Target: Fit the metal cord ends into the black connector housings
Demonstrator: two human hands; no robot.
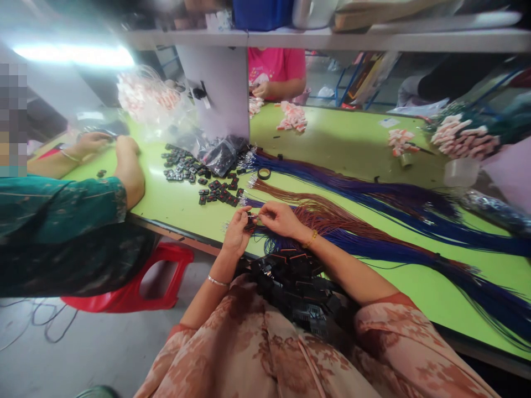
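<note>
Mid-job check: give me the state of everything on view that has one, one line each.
Left hand: closed on a small black connector
Right hand: fingertips pinched beside that connector; anything gripped is too small to tell
Loose black connectors: scattered on the table
Brown wires: laid out, fanned
Tape roll: lying flat
Clear bag: dark contents; open or closed, can't tell
Red stool: upright

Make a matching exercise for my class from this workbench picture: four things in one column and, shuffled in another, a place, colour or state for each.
1. Wearer's left hand
2. Black ring
3. Stool
4. Blue container

A. On the shelf
B. Holding a small black part
C. On the green tabletop
D. Red

Pairs: 1-B; 2-C; 3-D; 4-A
</note>
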